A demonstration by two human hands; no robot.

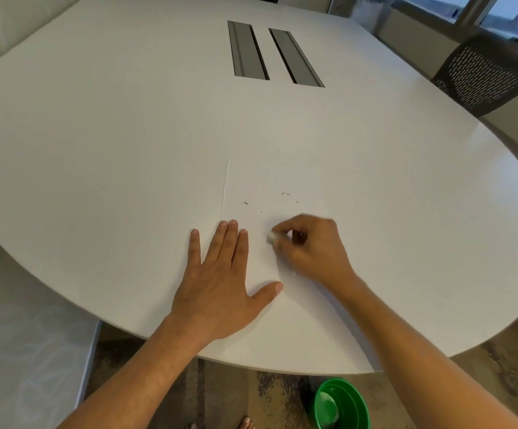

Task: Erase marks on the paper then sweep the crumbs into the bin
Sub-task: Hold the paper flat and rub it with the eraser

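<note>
Paper (282, 187) is where it's all happening, white sheet on the white worktop (112, 144), and my right hand (313, 252) sits on its near part with the fingers curled tight, pinching a small white eraser (270, 237) between thumb and fingertips, the eraser's end down against the sheet. That hand looks a little smeared with motion blur, so I can't make out exactly how each finger lies. Just to its left, my left hand (220, 283) is pressed flat, fingers straight and spread, thumb pointing out toward the right hand; it holds nothing, just lies palm down across the paper's left edge, with the little finger out on the bare worktop. Beyond the eraser, further up the sheet, a few short dark crumbs (286, 193) lie scattered, well apart from each other. The paper's left edge shows as a thin line running away from me; its other edges I can't pick out against the worktop. Further out, two long grey slots (248, 51) are set into the middle of the worktop. Down on the floor, just past the near rim of the worktop and under my right forearm, stands a green bin (341, 404), open at the top. A dark perforated chair (483, 75) stands at the far right.
</note>
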